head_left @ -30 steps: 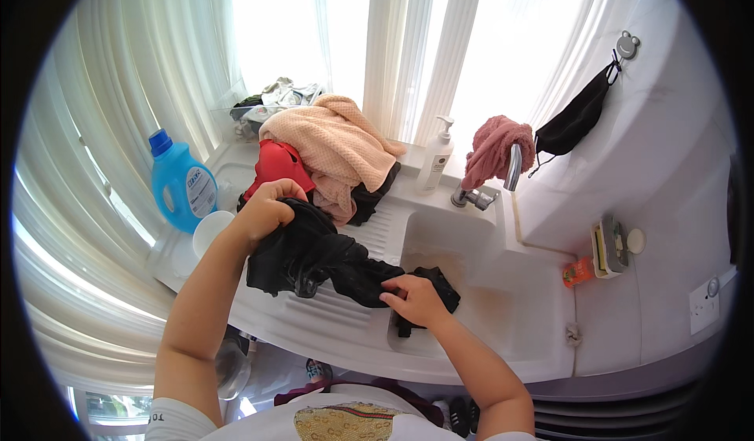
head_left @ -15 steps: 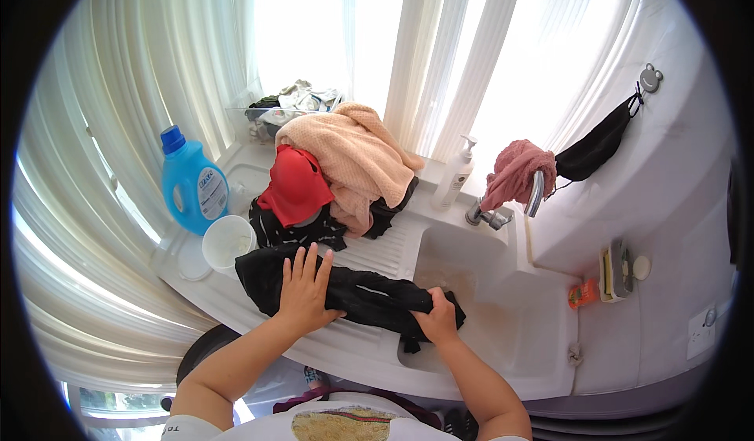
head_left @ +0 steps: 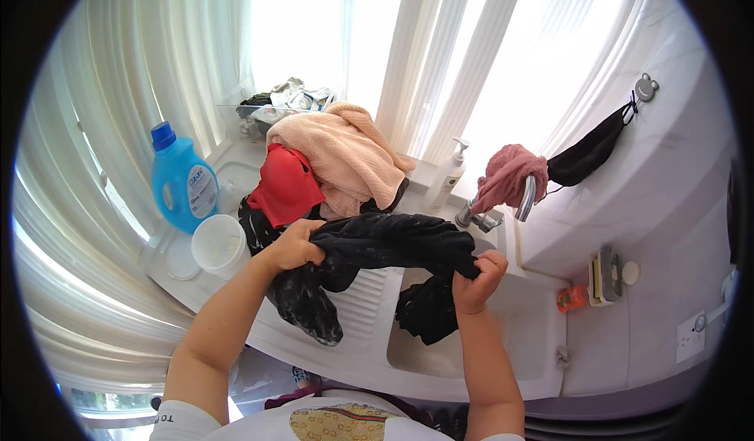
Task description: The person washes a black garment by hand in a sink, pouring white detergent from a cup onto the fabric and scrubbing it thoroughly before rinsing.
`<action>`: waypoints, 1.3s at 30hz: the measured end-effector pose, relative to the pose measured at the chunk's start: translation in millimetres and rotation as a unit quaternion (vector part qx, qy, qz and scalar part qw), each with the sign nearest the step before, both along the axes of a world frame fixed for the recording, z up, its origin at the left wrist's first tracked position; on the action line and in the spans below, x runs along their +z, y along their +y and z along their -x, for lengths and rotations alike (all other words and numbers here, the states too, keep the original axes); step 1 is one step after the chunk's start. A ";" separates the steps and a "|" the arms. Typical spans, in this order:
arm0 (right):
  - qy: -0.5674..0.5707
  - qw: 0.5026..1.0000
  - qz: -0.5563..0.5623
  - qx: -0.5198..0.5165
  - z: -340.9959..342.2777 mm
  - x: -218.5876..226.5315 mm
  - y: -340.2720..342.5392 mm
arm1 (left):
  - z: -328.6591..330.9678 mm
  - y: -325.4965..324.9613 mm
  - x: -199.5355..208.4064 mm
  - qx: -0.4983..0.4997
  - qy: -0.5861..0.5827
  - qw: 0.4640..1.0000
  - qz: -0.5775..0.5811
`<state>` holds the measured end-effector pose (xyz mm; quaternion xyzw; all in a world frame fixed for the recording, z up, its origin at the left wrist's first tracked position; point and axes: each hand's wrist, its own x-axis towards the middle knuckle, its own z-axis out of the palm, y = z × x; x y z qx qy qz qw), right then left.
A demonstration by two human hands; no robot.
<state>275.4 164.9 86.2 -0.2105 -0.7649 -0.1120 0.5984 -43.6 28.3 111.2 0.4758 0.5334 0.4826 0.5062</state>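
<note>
A wet black garment (head_left: 385, 235) is stretched between my two hands over the ridged drainboard and the sink. My left hand (head_left: 297, 246) is closed around its left part, and a soapy end hangs down onto the ridges. At the other side my right hand (head_left: 477, 282) grips the cloth in a fist, with a black fold dangling into the sink basin (head_left: 487, 327). Behind my left hand lie a red molded garment (head_left: 287, 186) and a peach waffle-textured cloth (head_left: 345, 150). Which kind of garment the black one is, I cannot tell.
At the left stand a blue detergent bottle (head_left: 182, 178) and a white tub (head_left: 218, 245). A pump bottle (head_left: 446, 178) is beside the faucet (head_left: 526, 197), over which a pink cloth (head_left: 506, 174) hangs. A sponge holder (head_left: 605, 276) is on the right wall.
The black garment has been lifted off the drainboard and pulled taut. My left hand, spread flat on it before, now grips it. My right hand has risen and moved right.
</note>
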 end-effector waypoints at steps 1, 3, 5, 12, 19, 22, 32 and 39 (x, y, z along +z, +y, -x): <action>-0.015 1.000 0.017 -0.014 6.0 -18.0 1.3 | 6.0 3.2 3.0 0.010 -0.037 0.999 -0.001; -0.096 0.990 0.097 0.033 18.7 -53.4 -20.4 | 20.1 2.3 0.5 0.036 -0.002 0.999 -0.006; -0.230 0.918 0.258 0.193 17.0 -86.7 -50.9 | 29.8 4.0 -16.2 0.069 0.019 0.997 -0.017; -0.074 0.838 0.494 0.218 44.5 -57.8 -38.7 | 24.0 -22.6 -21.5 0.071 -0.071 0.994 -0.031; -0.224 0.754 0.586 0.197 57.1 -40.5 -5.4 | 17.7 -25.7 -6.8 0.009 -0.079 0.996 -0.030; -0.045 0.949 0.312 0.014 63.9 -26.1 -8.0 | 14.9 -24.7 -12.7 0.079 -0.089 0.993 -0.012; -0.270 0.904 0.331 -0.030 54.9 -109.0 -23.8 | 30.5 -31.6 -29.4 0.260 -0.036 0.965 0.013; -0.031 0.819 0.561 -0.118 52.2 -92.8 20.7 | -35.6 -46.3 -40.6 0.169 0.544 0.822 -0.001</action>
